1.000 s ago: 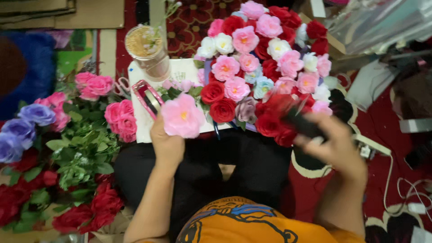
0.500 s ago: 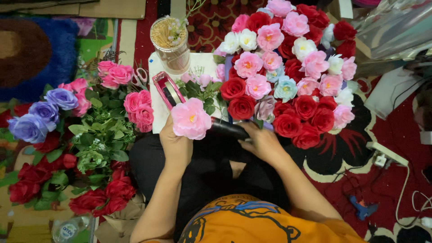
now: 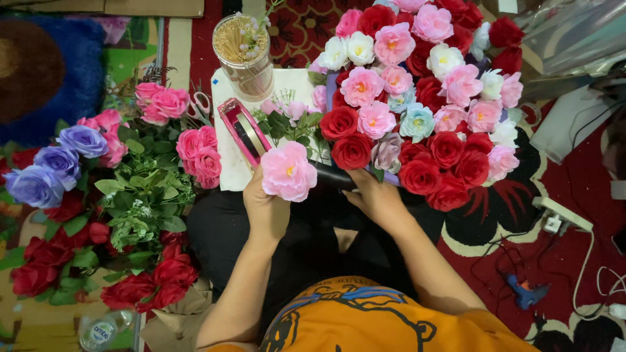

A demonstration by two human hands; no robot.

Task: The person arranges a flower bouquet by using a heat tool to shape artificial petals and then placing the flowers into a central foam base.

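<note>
Over the lap, the left hand (image 3: 266, 207) is pinching a pink flower (image 3: 289, 171) by its hidden stem, fingers clamped together. The right hand (image 3: 376, 197) is gripping the dark base of the bouquet (image 3: 417, 98), fingers curled shut under its lower edge. Loose flowers (image 3: 111, 195) are crowding the left side; patterned carpet (image 3: 508, 215) is lying open at right.

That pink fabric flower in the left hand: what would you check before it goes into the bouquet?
1. Pink fabric flower held firmly by left hand: ok.
2. Right hand steadying the big round bouquet of red, pink and white flowers at its lower edge: ok.
3. Gap for the flower in the bouquet: cannot tell.
4. Flower's stem: hidden, cannot tell.
5. Pink tape dispenser beside the left hand, within reach: ok.
</note>
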